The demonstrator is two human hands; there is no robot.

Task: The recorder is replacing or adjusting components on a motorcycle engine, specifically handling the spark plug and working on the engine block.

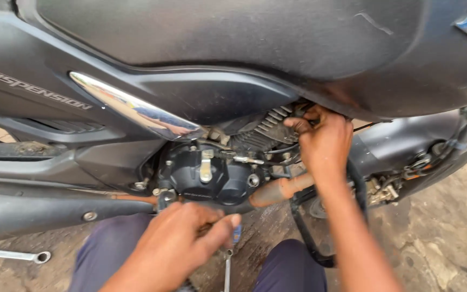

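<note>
The right hand (pixel 324 141) reaches up and away from the person into the gap under the matte black fuel tank (pixel 277 43), its fingers (pixel 300 123) curled against the dark finned engine cylinder (pixel 263 132); whether they pinch anything there is hidden by the hand itself. The left hand (pixel 182 243), nearer the person and lower, is loosely closed just below the rounded black engine side cover (pixel 206 176), seemingly around a slim tool with a blue handle (pixel 237 233). That tool's long axis runs roughly up and down, handle towards the knees, tip hidden.
</note>
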